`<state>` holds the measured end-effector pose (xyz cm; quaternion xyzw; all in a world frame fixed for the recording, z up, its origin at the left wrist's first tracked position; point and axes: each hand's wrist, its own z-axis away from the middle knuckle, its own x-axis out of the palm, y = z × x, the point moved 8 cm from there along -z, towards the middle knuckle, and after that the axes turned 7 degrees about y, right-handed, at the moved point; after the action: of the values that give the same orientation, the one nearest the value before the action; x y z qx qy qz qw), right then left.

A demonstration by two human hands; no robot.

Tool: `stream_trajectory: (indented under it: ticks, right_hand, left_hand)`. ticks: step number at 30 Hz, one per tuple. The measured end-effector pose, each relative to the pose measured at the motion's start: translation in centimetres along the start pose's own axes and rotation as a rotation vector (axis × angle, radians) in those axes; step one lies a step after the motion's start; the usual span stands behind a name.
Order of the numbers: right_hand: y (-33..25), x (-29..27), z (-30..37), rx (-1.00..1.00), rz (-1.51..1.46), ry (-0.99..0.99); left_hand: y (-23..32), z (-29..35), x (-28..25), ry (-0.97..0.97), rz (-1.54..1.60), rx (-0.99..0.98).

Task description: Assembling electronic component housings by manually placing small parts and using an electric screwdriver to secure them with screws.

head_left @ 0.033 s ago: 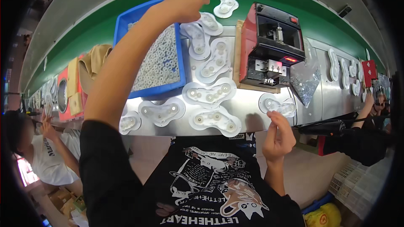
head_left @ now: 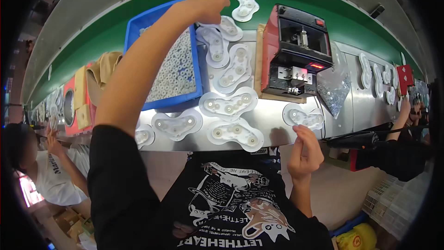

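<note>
My left hand (head_left: 209, 8) reaches over the far right corner of a blue bin (head_left: 200, 71) full of small pale ring-shaped parts (head_left: 172, 71). Its bent fingers hang above white lobed plates, near one plate (head_left: 230, 28) by the bin. Most of its fingertips are hidden. My right hand (head_left: 305, 155) is raised at the table's front edge, thumb and fingers pinched together. Whatever lies in the pinch is too small to make out. Just beyond it lies a white plate (head_left: 303, 116) with round inserts. More such plates lie in the middle, including a wide one (head_left: 228, 104) and a nearer one (head_left: 235, 134).
A red and black machine (head_left: 298, 53) with a lit red display stands right of the plates on a brown board. Beside it lies a clear bag (head_left: 335, 95) of small metal parts. One plate (head_left: 245, 6) rests on the far green strip. Other people work at both sides.
The view has shifted very slightly, with the machine and plates a little further left in the picture. My left hand has lowered a touch; my right hand keeps its pinch.
</note>
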<state>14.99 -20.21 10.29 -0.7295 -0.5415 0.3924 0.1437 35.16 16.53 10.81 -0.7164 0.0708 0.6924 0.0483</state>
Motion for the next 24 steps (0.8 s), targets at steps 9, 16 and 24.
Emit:
stream_trajectory:
  ticks: [9,16,24]
  right_hand:
    - [1.6,-5.0,1.4,0.061,0.033,0.135]
    - [3.0,-5.7,2.5,0.127,-0.032,0.179]
    - [3.8,-6.3,2.9,0.15,-0.051,0.181]
  left_hand:
    - [0.0,-9.5,6.5,-0.074,0.084,-0.245]
    - [-2.3,-9.0,5.1,0.146,0.174,-0.265]
    - [0.9,-3.3,0.1,-0.068,0.075,-0.089]
